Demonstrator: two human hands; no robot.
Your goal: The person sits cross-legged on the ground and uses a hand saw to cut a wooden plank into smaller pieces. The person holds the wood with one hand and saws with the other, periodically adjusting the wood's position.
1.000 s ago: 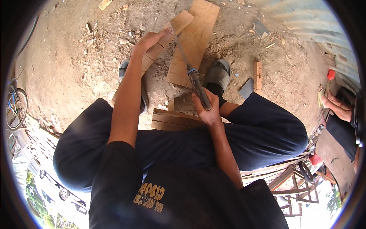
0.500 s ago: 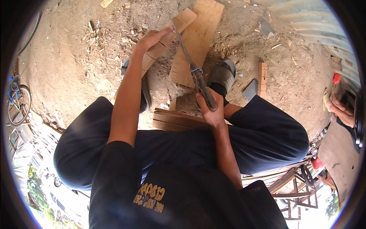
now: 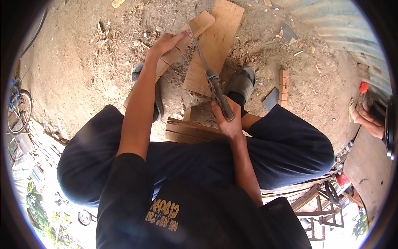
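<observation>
Left hand (image 3: 168, 41) gripping wood strip (image 3: 182, 41), right hand (image 3: 228, 120) holding saw (image 3: 209, 72), blade seemingly touching strip's edge

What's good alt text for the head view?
Seen from above, a seated person steadies a narrow wooden strip with the left hand while the right hand draws a hand saw across it. A wider plank lies beneath on sawdust-strewn dirt, with stacked boards between the knees.

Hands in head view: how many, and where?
3. Left hand grips the wood strip; right hand holds the saw handle; another person's hand at right edge. More may be hidden.
</observation>
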